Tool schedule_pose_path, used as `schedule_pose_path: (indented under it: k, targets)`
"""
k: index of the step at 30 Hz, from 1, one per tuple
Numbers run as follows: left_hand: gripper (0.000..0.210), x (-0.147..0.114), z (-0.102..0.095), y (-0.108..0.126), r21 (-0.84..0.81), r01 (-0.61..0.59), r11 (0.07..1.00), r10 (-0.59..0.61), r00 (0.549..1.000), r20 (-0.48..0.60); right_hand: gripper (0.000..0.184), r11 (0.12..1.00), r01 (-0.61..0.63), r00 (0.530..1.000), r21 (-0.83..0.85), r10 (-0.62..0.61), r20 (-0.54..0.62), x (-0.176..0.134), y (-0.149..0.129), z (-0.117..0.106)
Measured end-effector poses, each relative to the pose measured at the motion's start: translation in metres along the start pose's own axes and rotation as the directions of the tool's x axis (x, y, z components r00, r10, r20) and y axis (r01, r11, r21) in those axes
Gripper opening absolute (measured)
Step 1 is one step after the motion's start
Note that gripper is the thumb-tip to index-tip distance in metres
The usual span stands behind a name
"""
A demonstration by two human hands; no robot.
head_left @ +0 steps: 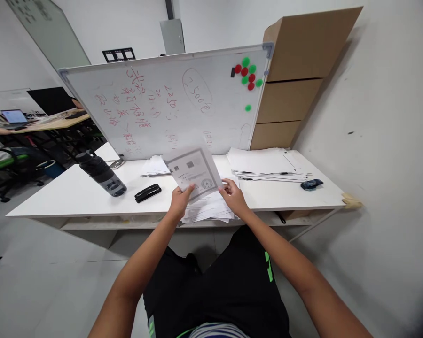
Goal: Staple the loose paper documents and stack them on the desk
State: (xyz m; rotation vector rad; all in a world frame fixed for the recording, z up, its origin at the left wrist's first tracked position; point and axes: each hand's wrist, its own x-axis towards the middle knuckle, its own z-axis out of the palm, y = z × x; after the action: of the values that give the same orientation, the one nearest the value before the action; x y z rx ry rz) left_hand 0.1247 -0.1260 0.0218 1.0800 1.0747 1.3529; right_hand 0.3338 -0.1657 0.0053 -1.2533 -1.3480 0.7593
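Observation:
Above the desk I hold up a printed paper sheet (193,171), tilted, with a dark border, a square code and a round seal on it. My left hand (180,201) pinches its lower left edge, thumb on top. At the lower right corner, my right hand (233,196) has its fingers closed on the same paper. Whether it is one sheet or a few, I cannot tell. Beneath lies a loose stack of papers (209,211) at the desk's front edge. A black stapler (147,193) rests to the left of my left hand.
On the white desk (268,199) stand a dark water bottle (102,173) at left and paper piles (262,163) at right, near a dark small object (311,184). A whiteboard (155,103) with magnets leans behind, beside stacked cardboard boxes (291,101). A person's arm shows far left.

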Motion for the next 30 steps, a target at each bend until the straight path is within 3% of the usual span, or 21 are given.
schedule_pose_path:
  k: [2,4,7,9,12,13,15,16,18,19,21,24,28,30]
  targets:
    - [0.055,-0.003,0.011,0.000,-0.096,0.026,0.995,-0.031,0.998,-0.054,0.048,0.956,-0.137,0.990,0.258,0.136,0.021,-0.005,-0.007,0.010]
    - [0.056,-0.006,0.025,-0.005,-0.138,0.058,0.989,-0.069,0.995,-0.075,0.048,0.887,-0.241,0.970,0.395,0.227,0.082,-0.011,-0.015,0.022]
    - [0.057,-0.013,0.037,-0.018,-0.136,0.094,0.986,-0.102,0.993,-0.053,0.033,0.883,-0.298,0.954,0.362,0.282,0.097,-0.012,-0.019,0.031]
    - [0.055,-0.016,0.032,-0.024,-0.088,0.112,0.990,-0.113,0.994,-0.005,0.019,0.910,-0.307,0.951,0.277,0.307,0.044,-0.007,-0.016,0.023]
    - [0.053,-0.012,-0.003,-0.020,0.051,0.083,0.995,-0.082,0.997,-0.014,0.007,0.948,-0.295,0.951,0.117,0.303,-0.057,0.003,-0.004,-0.010]
    - [0.054,-0.008,-0.021,-0.016,0.117,0.039,0.992,-0.032,0.998,-0.062,0.005,0.951,-0.299,0.950,0.072,0.304,-0.072,0.005,-0.001,-0.023]
    - [0.054,0.007,-0.064,-0.005,0.363,-0.132,0.922,0.184,0.977,-0.110,0.003,0.940,-0.338,0.938,0.049,0.340,-0.066,0.008,0.005,-0.045]
    - [0.054,0.016,-0.086,-0.001,0.531,-0.211,0.821,0.319,0.940,-0.120,0.004,0.930,-0.363,0.928,0.063,0.367,-0.060,0.008,0.006,-0.053]
    - [0.055,0.035,-0.128,0.005,0.824,-0.195,0.532,0.460,0.883,-0.088,0.005,0.907,-0.406,0.911,0.108,0.412,-0.032,0.007,0.006,-0.060]
    - [0.058,0.045,-0.147,0.005,0.898,-0.155,0.411,0.482,0.873,-0.070,0.004,0.898,-0.420,0.905,0.131,0.425,-0.010,0.006,0.005,-0.059]
    - [0.056,0.061,-0.178,0.000,0.960,-0.082,0.266,0.429,0.902,-0.042,0.003,0.883,-0.441,0.897,0.159,0.439,0.049,0.005,0.001,-0.053]
    - [0.048,0.075,-0.204,-0.017,0.969,-0.046,0.245,0.343,0.938,-0.042,0.005,0.873,-0.460,0.886,0.162,0.440,0.148,0.010,-0.007,-0.034]
    - [0.044,0.078,-0.213,-0.033,0.938,-0.145,0.315,0.437,0.899,-0.008,0.008,0.878,-0.461,0.869,0.125,0.419,0.265,0.030,-0.019,-0.005]
    - [0.043,0.076,-0.213,-0.035,0.897,-0.202,0.393,0.434,0.901,0.013,0.009,0.879,-0.466,0.855,0.097,0.420,0.304,0.043,-0.023,0.010]
